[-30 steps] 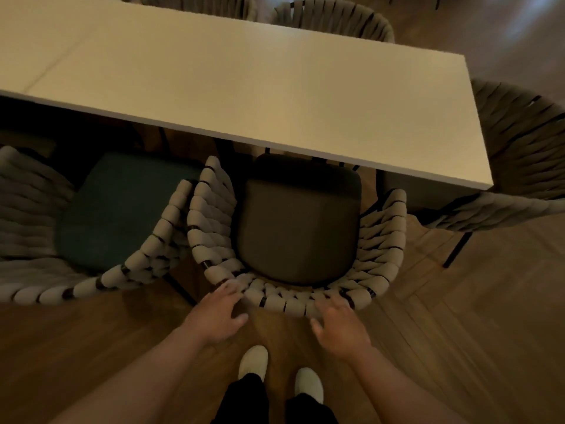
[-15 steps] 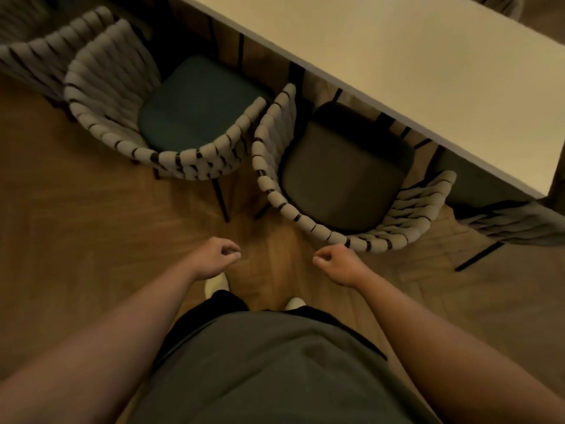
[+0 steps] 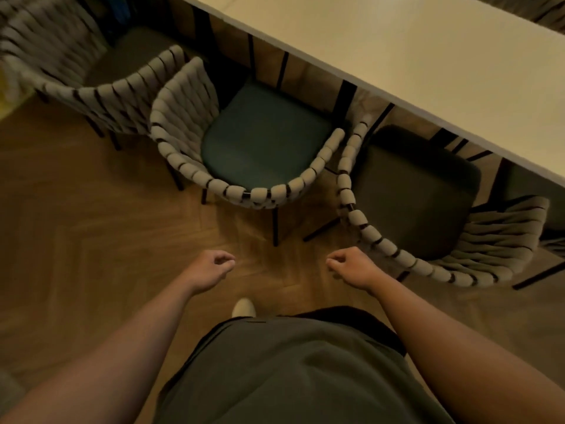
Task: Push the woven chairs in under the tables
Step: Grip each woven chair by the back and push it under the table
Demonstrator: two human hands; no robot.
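Just beyond the fingers, woven chairs.

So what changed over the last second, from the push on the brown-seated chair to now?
Both hands let go of the back rim of the brown-seated chair: the left hand and right hand now hang loosely curled over the floor, holding nothing. The view has swung left, putting the green-seated chair ahead. Both chairs stay put at the table.

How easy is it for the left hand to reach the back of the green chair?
Probably yes, quite easy. The left hand holds nothing, and only bare floor lies between it and the back of the green chair.
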